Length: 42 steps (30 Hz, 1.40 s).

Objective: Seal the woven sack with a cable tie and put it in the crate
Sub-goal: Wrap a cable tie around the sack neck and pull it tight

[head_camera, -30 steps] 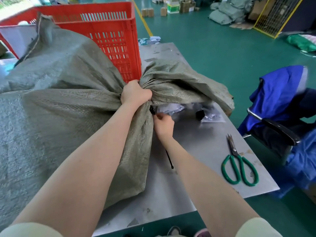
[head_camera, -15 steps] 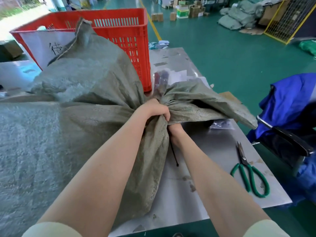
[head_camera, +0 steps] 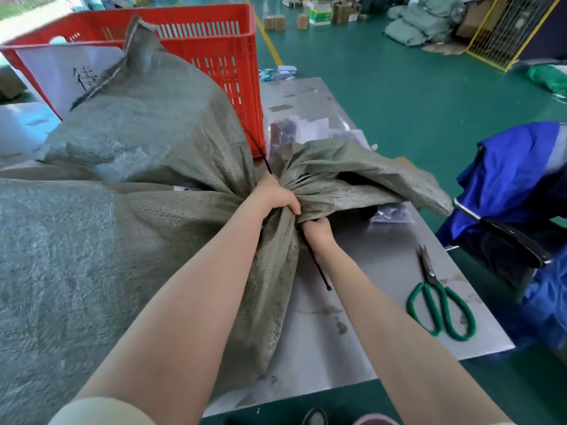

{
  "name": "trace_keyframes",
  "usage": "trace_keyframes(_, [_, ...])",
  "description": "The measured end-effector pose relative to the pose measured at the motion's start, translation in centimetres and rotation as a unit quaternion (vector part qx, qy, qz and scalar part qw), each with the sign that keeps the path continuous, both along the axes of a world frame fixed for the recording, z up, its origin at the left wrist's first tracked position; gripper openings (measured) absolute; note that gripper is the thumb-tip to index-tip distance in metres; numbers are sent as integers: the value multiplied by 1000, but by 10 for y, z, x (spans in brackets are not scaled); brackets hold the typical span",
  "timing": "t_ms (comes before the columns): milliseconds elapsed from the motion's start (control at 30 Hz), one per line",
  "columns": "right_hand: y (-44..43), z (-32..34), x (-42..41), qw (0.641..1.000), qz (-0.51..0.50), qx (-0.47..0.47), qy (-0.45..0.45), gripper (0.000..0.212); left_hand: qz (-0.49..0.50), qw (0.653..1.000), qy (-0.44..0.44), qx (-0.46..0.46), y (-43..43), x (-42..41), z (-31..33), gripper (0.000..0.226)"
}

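- While the sack (head_camera: 129,185) neck is squeezed by the left hand (head_camera: 276,196), the tie (head_camera: 319,266) is pinched under it by the right hand (head_camera: 317,230).
- Tie not closed yet, it seems; crate (head_camera: 214,35) beyond the hands is not filled.

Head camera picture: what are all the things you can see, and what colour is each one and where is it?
woven sack: one, grey-green, lying across the table, neck bunched.
cable tie: one, black, around the sack's neck, ends sticking out above and below.
crate: one, red, behind the sack.
scissors: one pair, green handles, on the table at right.
table: one, grey metal, under everything.
plastic packets: a few, clear, beyond the sack's neck.
blue cloth: one, over a chair at right.
left hand: gripping the sack's neck.
right hand: under the neck, at the tie.
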State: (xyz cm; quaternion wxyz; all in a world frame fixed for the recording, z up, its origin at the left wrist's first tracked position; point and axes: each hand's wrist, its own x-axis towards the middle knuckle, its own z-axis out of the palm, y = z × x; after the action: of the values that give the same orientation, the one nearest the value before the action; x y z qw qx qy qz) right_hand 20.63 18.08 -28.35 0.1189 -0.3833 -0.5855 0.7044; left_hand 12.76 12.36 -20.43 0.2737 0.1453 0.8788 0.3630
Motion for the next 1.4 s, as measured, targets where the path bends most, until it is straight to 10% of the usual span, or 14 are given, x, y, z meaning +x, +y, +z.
trace_keyframes(200, [10, 10, 41, 981, 151, 119, 29, 22, -40, 993, 91, -69, 7, -7, -15, 91])
trace_keyframes(533, [1, 23, 39, 962, 86, 226, 130, 19, -169, 965, 166, -111, 1, -2, -4, 62])
trace_keyframes(800, [-5, 25, 31, 949, 29, 250, 187, 15, -331, 842, 250, -344, -17, -13, 41, 56])
trace_keyframes(1033, [-6, 27, 27, 963, 27, 190, 189, 20, -412, 821, 371, -138, -28, -6, 45, 34])
trace_keyframes(1200, [-12, 37, 36, 957, 7, 201, 207, 27, -332, 922, 193, 42, -20, 4, 38, 40])
trace_keyframes(1400, [-16, 36, 42, 941, 15, 277, 192, 30, -334, 933, -11, 136, -13, 5, 39, 5])
